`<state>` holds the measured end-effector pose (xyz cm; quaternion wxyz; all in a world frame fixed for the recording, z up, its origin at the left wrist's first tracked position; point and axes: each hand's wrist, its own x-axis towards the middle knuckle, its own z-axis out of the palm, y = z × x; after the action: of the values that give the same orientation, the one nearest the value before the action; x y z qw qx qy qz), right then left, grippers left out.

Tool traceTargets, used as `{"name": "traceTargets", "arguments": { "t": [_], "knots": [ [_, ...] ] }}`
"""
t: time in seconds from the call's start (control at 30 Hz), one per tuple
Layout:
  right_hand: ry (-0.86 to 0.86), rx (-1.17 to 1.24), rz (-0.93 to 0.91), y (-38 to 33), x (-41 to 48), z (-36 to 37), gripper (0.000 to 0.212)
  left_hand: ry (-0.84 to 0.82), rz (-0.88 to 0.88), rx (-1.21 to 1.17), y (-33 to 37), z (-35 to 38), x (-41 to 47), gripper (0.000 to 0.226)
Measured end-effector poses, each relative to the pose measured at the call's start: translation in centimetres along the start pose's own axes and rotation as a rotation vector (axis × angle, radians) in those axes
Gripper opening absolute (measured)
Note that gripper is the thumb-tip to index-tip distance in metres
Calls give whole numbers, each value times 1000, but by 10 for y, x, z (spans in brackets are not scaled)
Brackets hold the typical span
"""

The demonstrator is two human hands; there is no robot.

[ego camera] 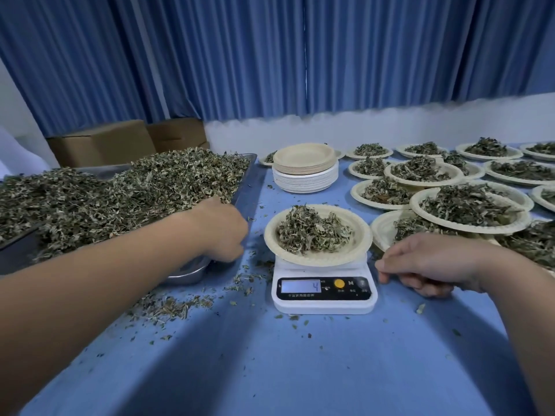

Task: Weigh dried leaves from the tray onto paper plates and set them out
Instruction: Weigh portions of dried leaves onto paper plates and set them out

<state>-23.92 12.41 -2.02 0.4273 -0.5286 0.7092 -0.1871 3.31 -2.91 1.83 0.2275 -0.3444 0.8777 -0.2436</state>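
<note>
A metal tray [249, 172] at the left is heaped with dried leaves [126, 190]. My left hand [220, 232] is at the tray's near right corner, fingers curled downward; what they hold is hidden. A paper plate [359, 240] with a mound of leaves sits on a white digital scale [324, 295], whose display reads 4. My right hand [426, 262] rests on the table just right of the scale, fingers loosely curled and holding nothing.
A stack of empty paper plates [304, 171] stands behind the scale. Several filled plates [468, 211] cover the right side, some overlapping. Loose leaf crumbs [168, 304] litter the blue tablecloth [270, 370]. Cardboard boxes [102, 142] and blue curtains stand behind.
</note>
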Motion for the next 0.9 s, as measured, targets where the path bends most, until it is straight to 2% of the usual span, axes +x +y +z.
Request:
{"name": "traceTargets", "arguments": {
  "t": [0.1,0.2,0.3,0.43,0.7,0.77,0.83,0.9],
  "knots": [
    [4,5,-6,0,0,1,28,-86,-31,234,14,3,-2,35],
    [6,6,-9,1,0,1,28,-268,-141,216,30,3,-2,29],
    [5,7,-10,2,0,0,28,-309,-198,205,44,6,2,19],
    [9,2,-8,3,2,0,28,-273,-222,218,46,6,0,16],
    [16,-5,-6,4,3,0,27,-141,-215,227,38,18,-5,31],
    [15,-3,-6,4,3,0,27,-119,-206,240,36,22,-7,27],
    [14,-2,-7,4,3,0,27,-72,-183,238,31,25,-10,13],
    [11,0,-6,3,2,0,27,38,-201,107,21,26,-11,17]
  ]
}}
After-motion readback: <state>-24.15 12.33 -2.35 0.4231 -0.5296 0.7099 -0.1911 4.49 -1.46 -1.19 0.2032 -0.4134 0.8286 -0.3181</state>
